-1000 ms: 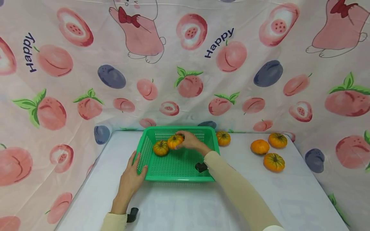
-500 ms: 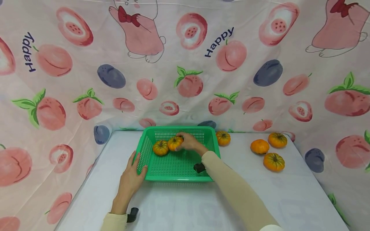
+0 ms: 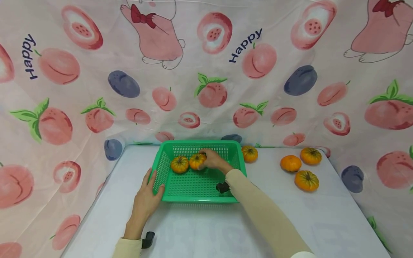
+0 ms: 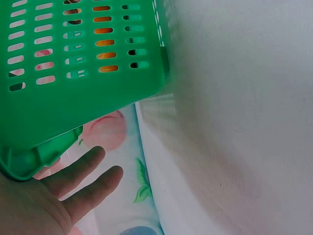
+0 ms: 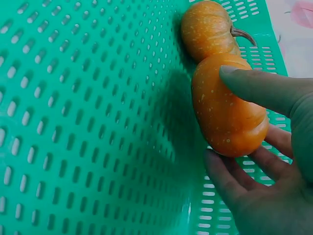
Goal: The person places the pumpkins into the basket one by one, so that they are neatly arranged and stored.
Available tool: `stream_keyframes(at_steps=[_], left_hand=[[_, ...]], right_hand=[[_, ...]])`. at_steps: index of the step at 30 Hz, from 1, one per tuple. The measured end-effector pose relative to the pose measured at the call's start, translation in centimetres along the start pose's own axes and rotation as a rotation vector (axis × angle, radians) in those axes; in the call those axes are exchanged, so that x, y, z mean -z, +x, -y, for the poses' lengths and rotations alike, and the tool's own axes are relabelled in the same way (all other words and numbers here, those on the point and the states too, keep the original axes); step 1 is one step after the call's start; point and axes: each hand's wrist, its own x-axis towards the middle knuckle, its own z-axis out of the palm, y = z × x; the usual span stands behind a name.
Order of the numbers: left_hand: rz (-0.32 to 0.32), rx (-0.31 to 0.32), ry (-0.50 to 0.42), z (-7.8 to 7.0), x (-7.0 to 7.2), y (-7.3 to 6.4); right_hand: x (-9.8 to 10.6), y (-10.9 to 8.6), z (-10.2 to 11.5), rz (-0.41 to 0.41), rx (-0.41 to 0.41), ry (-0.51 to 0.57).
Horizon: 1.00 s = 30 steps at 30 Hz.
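Observation:
A green plastic basket (image 3: pixel 200 199) with slotted walls stands on the white table. My right hand (image 3: pixel 213 159) is inside it and holds a small orange pumpkin (image 3: pixel 196 161), thumb on one side and fingers on the other, low over the basket floor. Close to its left lies a second small pumpkin (image 3: pixel 179 165) with a curved stem, also visible in the right wrist view as a pumpkin (image 5: pixel 208 30) beyond the held one. At the basket's left rim, my left hand (image 3: pixel 147 197) rests with its fingers spread and straight; the left wrist view shows two fingers (image 4: pixel 93 193) extending past the rim.
One pumpkin (image 3: pixel 250 153) sits just outside the basket's right back corner. Farther right on the table (image 3: pixel 206 233) are three more pumpkins (image 3: pixel 306 180) grouped together. A fruit-printed cloth (image 3: pixel 193 86) hangs behind and along both sides.
My right hand has lowered the held pumpkin a little within the basket and shifted it slightly right, beside the other pumpkin. My left hand has stayed at the rim.

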Motion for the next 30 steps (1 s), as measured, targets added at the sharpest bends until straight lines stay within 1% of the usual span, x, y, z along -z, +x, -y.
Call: stream_keyframes(at_steps=[6,19,26,30], left_hand=[[0.008,0.008,0.000,-0.03,-0.01,-0.05],[-0.004,0.004,-0.004,-0.03,0.02,-0.10],[-0.002,0.007,-0.006,-0.02,-0.05,-0.04],[-0.002,0.007,-0.007,0.00,-0.09,-0.04]], right_hand=[[-0.20,0.12,-0.23,0.006,0.009,-0.018],[-0.36,0.26,-0.24,0.029,0.006,-0.055],[-0.15,0.25,-0.33,0.043,0.027,-0.163],[-0.12,0.21,-0.28,0.052,0.025,-0.180]])
